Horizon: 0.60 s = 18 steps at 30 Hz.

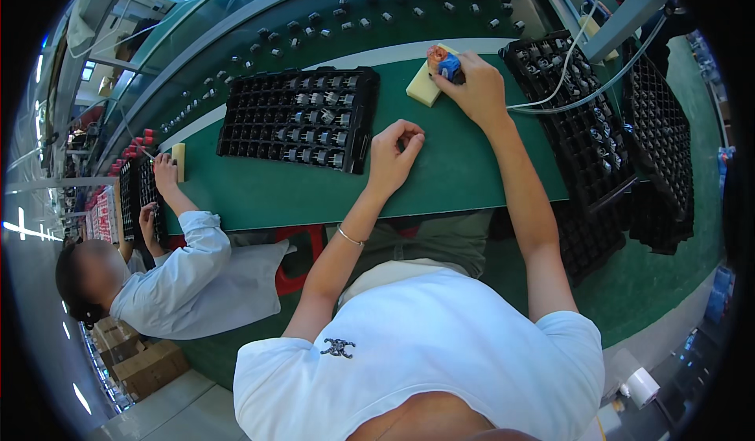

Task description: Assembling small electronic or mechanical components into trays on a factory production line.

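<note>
My right hand (478,89) is closed on a small blue thing (449,65) at the far side of the green table mat. An orange-brown lump (435,54) sits right beside the blue thing; I cannot tell what either is. Beneath them lies a pale yellow block (422,87). Nearer to me, my left hand (393,155) rests over the mat with its fingers curled in; anything inside is hidden. Left of it lies a black compartment tray (365,138), its right part filled with small metal-and-black parts (318,136).
Another black tray (543,87) with metal parts stands to the right, crossed by pale hoses (578,104). More trays (659,126) are stacked beyond it. Small parts (365,23) stand in rows on the green strip behind. A co-worker (181,276) sits at the left, hands near another tray.
</note>
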Tool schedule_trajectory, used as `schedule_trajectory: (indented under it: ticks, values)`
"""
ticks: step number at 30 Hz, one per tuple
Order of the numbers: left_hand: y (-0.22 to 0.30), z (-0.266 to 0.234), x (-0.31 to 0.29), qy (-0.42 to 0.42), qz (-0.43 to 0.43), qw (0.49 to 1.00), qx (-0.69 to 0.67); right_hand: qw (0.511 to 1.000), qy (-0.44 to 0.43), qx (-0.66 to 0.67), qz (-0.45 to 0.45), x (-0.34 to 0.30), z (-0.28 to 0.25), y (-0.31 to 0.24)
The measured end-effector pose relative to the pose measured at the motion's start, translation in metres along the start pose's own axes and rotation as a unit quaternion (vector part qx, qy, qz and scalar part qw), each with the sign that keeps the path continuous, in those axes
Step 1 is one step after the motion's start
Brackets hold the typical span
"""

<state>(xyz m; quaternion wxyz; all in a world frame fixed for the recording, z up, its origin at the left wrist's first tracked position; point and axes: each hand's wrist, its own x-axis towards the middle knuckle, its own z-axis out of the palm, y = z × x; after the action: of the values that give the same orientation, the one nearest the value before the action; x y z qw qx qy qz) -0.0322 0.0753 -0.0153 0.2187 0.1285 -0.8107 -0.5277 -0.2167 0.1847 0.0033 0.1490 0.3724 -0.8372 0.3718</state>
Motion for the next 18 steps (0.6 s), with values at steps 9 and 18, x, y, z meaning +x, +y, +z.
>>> schedule_trajectory:
  ticks: [9, 18]
  values:
    - [-0.0012, 0.0012, -0.0001, 0.001, 0.005, 1.0, 0.012, 1.0, 0.012, -0.003, -0.005, 0.0009, 0.0023, -0.0035]
    - [0.0004, 0.0011, 0.0, -0.002, 0.004, 1.0, 0.015, 1.0, 0.001, -0.017, 0.01, 0.0007, 0.0023, -0.0037]
